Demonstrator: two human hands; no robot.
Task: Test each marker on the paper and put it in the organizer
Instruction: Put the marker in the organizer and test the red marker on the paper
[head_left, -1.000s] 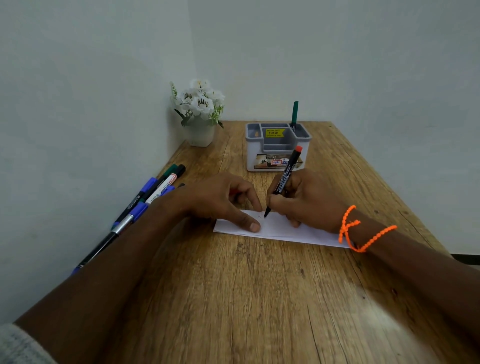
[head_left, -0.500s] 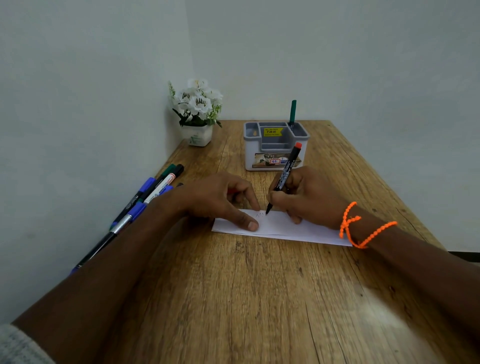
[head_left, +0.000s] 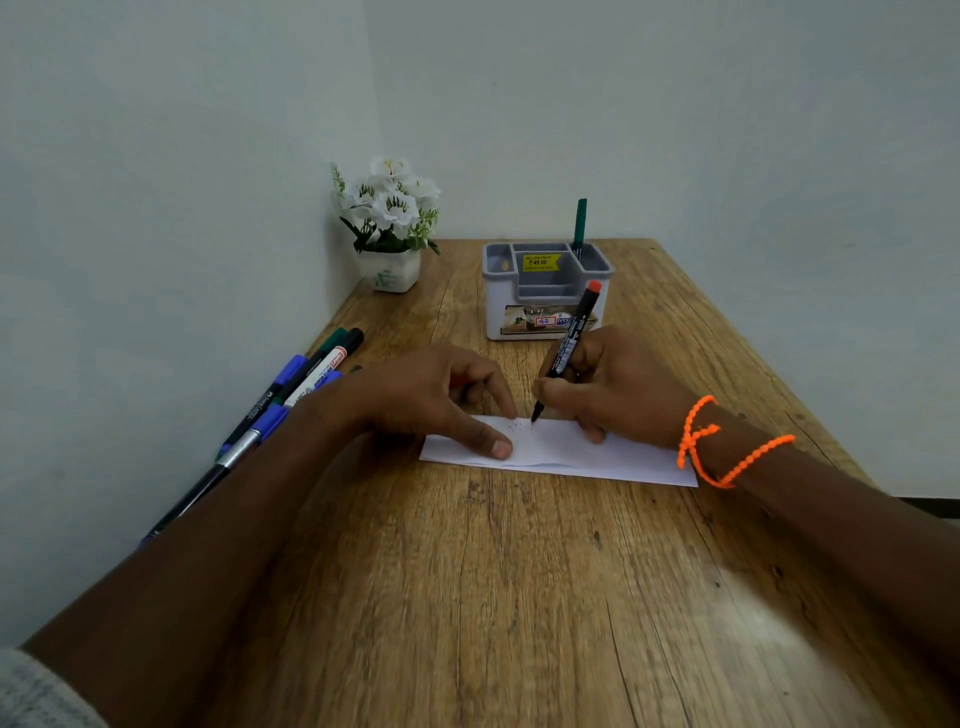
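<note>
1. Right hand (head_left: 618, 384) grip clasps black marker with orange end (head_left: 569, 348), tip on white paper strip (head_left: 571, 457) mid-surface.
2. Left hand (head_left: 431, 400) fingertips pin paper; something red is tucked under its fingers, unidentifiable.
3. Risk: lighter pinning lets paper skid, inking wooden surface (head_left: 467, 597).
4. Grey organizer (head_left: 545, 291) stands toward far edge.

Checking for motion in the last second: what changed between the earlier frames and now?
Hardly anything. The right hand still grips the red-capped marker with its tip at the paper, where faint marks show; any stroke is too small to tell. The left hand still presses the paper's left end. The markers by the wall, the organizer and its green marker stayed put.
</note>
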